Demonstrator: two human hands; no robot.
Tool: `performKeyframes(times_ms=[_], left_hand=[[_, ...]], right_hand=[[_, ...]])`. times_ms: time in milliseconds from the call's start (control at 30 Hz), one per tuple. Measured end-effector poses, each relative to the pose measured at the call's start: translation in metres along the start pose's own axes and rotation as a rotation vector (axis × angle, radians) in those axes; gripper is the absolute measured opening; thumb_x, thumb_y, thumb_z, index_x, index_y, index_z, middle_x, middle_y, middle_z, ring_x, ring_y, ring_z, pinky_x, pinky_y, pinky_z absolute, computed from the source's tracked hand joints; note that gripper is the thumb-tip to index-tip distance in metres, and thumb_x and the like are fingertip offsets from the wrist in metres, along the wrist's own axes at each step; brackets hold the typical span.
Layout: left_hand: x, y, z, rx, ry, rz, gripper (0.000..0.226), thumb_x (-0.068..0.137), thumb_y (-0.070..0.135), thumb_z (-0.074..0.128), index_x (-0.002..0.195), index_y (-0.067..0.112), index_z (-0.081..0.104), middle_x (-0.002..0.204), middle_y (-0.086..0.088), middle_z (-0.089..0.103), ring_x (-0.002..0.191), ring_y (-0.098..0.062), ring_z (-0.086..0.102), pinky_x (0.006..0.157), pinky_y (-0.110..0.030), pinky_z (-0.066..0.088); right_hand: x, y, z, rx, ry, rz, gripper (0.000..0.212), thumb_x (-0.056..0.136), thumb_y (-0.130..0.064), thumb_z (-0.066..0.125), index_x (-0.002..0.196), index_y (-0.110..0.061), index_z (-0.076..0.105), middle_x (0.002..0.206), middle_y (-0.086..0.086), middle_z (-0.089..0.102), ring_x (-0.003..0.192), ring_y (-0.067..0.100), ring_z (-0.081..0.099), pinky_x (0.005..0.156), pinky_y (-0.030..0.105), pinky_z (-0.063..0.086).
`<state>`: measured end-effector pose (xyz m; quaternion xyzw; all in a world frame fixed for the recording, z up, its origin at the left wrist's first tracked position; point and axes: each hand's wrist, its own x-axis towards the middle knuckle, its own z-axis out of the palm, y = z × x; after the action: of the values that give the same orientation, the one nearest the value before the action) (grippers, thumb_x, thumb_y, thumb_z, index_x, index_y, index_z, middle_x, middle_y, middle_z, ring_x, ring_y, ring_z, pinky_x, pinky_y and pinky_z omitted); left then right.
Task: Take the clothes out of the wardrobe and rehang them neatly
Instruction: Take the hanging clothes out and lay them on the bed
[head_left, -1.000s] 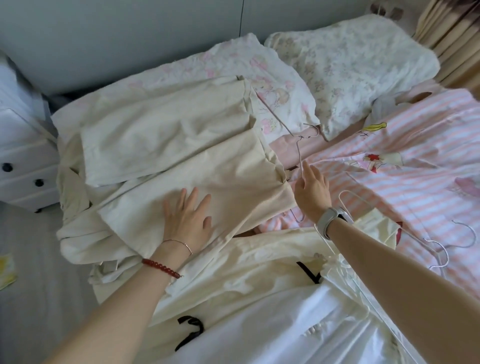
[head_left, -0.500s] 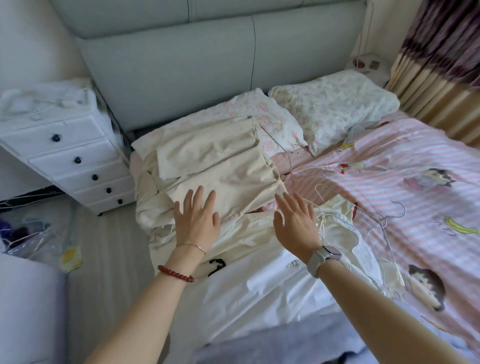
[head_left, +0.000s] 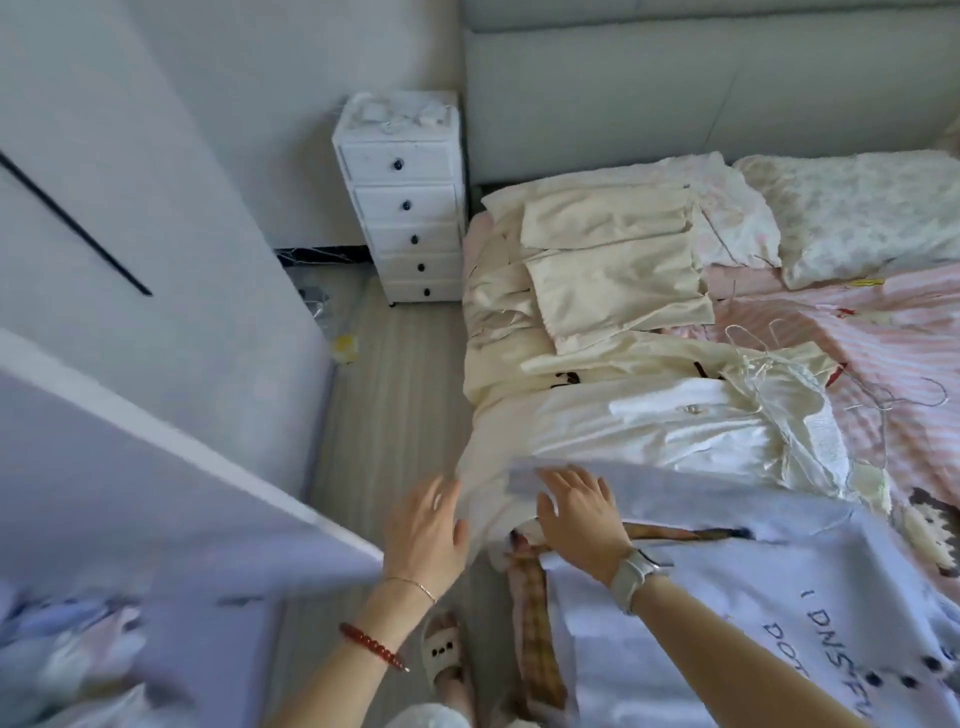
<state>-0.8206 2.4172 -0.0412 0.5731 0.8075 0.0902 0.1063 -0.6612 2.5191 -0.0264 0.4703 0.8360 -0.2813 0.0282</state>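
A bedroom is seen from above, with a pale striped floor (head_left: 395, 415) running up the middle. A padded grey headboard (head_left: 675, 93) is set across the 1 o'clock part of the view. The bed (head_left: 909, 332), covered in a pink striped sheet, is spread from 2 to 4 o'clock. A white wardrobe door (head_left: 156, 322) is seen at 9 o'clock, and a blurred heap of pale blue cloth is glimpsed below it at 8 o'clock. A lavender-white garment with dark lettering (head_left: 753, 597) is laid over the bed's near edge at 5 o'clock. Above it, at 3 o'clock, a white shirt (head_left: 649, 431) is spread, and cream clothes (head_left: 608, 270) are piled in folds towards 1 o'clock, against two floral pillows (head_left: 857, 213). A white chest of drawers (head_left: 402, 208) with dark knobs is stood at 12 o'clock beside the headboard. A brown checked strip of cloth (head_left: 535, 629) is hung down the bed's side at 6 o'clock. Thin wire hangers (head_left: 883, 395) are scattered on the sheet at 3 o'clock. The right hand (head_left: 576, 512), a watch on its wrist, is laid with spread fingers on the lavender garment's edge. The left hand (head_left: 428, 530), fingers loosely spread, is placed against the white cloth hanging off the bed; whether anything is pinched cannot be told. A slippered foot (head_left: 441, 654) is seen at 6 o'clock.
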Motion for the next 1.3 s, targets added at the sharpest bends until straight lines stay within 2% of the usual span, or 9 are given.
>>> performKeyframes(times_ms=[133, 300, 367, 467, 600, 733, 900, 1033, 1300], left_hand=[[-0.071, -0.056, -0.014, 0.074, -0.009, -0.145, 0.043, 0.052, 0.02, 0.08, 0.093, 0.013, 0.069, 0.092, -0.006, 0.069, 0.081, -0.027, 0.069, 0.061, -0.047, 0.055], [-0.148, -0.133, -0.051, 0.118, 0.071, -0.401, 0.043, 0.073, 0.03, 0.04, 0.098, 0.011, 0.069, 0.098, -0.01, 0.07, 0.089, -0.028, 0.068, 0.063, -0.048, 0.056], [-0.18, -0.166, -0.077, 0.095, 0.122, -0.528, 0.044, 0.076, 0.03, 0.038, 0.102, 0.011, 0.068, 0.104, -0.011, 0.068, 0.096, -0.029, 0.066, 0.071, -0.052, 0.054], [-0.232, -0.217, -0.121, 0.088, 0.29, -0.71, 0.037, 0.082, 0.022, 0.052, 0.116, 0.01, 0.062, 0.121, -0.012, 0.061, 0.115, -0.031, 0.056, 0.09, -0.054, 0.045], [-0.311, -0.281, -0.192, 0.264, 0.423, -0.793, 0.035, 0.072, 0.022, 0.054, 0.101, 0.009, 0.069, 0.104, -0.014, 0.067, 0.097, -0.033, 0.065, 0.076, -0.054, 0.052], [-0.383, -0.332, -0.26, 0.46, 0.647, -0.865, 0.035, 0.079, 0.024, 0.045, 0.103, 0.01, 0.067, 0.108, -0.011, 0.066, 0.102, -0.03, 0.062, 0.083, -0.047, 0.045], [-0.445, -0.383, -0.319, 0.66, 0.737, -0.946, 0.042, 0.081, 0.029, 0.038, 0.105, 0.011, 0.067, 0.112, -0.009, 0.065, 0.11, -0.029, 0.058, 0.091, -0.044, 0.026], [-0.468, -0.41, -0.329, 0.603, 0.619, -1.057, 0.053, 0.085, 0.043, 0.031, 0.107, 0.014, 0.069, 0.119, -0.008, 0.064, 0.116, -0.034, 0.055, 0.096, -0.064, 0.029], [-0.49, -0.406, -0.311, 0.617, 0.746, -1.161, 0.051, 0.084, 0.045, 0.035, 0.107, 0.016, 0.069, 0.123, 0.0, 0.062, 0.122, -0.034, 0.05, 0.099, -0.065, 0.018]], right_hand=[[-0.021, -0.068, 0.039, -0.07, -0.145, -0.181, 0.04, 0.098, -0.029, 0.03, 0.137, -0.024, 0.036, 0.145, -0.003, 0.035, 0.137, 0.019, 0.023, 0.115, 0.041, 0.014], [-0.037, -0.167, 0.077, -0.136, -0.239, -0.436, 0.039, 0.096, -0.026, 0.034, 0.134, -0.02, 0.043, 0.138, 0.003, 0.046, 0.132, 0.021, 0.033, 0.11, 0.034, 0.023], [-0.042, -0.216, 0.089, -0.132, -0.26, -0.56, 0.04, 0.097, -0.028, 0.035, 0.136, -0.023, 0.04, 0.141, -0.001, 0.043, 0.133, 0.019, 0.032, 0.111, 0.032, 0.024], [-0.057, -0.298, 0.105, -0.123, -0.266, -0.751, 0.04, 0.097, -0.026, 0.035, 0.136, -0.021, 0.04, 0.14, -0.002, 0.044, 0.134, 0.018, 0.03, 0.11, 0.03, 0.022], [-0.088, -0.409, 0.129, -0.086, -0.262, -0.944, 0.039, 0.096, -0.021, 0.037, 0.134, -0.018, 0.043, 0.137, 0.001, 0.048, 0.13, 0.022, 0.036, 0.106, 0.03, 0.029], [-0.12, -0.512, 0.147, -0.01, -0.25, -1.11, 0.038, 0.095, -0.018, 0.039, 0.133, -0.015, 0.046, 0.135, 0.006, 0.05, 0.127, 0.026, 0.041, 0.105, 0.035, 0.033], [-0.16, -0.615, 0.168, 0.189, -0.291, -1.207, 0.034, 0.095, -0.012, 0.04, 0.126, -0.01, 0.054, 0.129, 0.009, 0.056, 0.12, 0.027, 0.05, 0.104, 0.033, 0.037], [-0.19, -0.674, 0.18, 0.313, -0.41, -1.219, 0.032, 0.096, -0.009, 0.039, 0.123, -0.007, 0.055, 0.124, 0.01, 0.059, 0.114, 0.026, 0.055, 0.098, 0.025, 0.038], [-0.22, -0.755, 0.202, 0.285, -0.588, -1.201, 0.038, 0.097, -0.022, 0.04, 0.131, -0.007, 0.045, 0.132, 0.011, 0.052, 0.118, 0.026, 0.051, 0.101, 0.028, 0.036]])
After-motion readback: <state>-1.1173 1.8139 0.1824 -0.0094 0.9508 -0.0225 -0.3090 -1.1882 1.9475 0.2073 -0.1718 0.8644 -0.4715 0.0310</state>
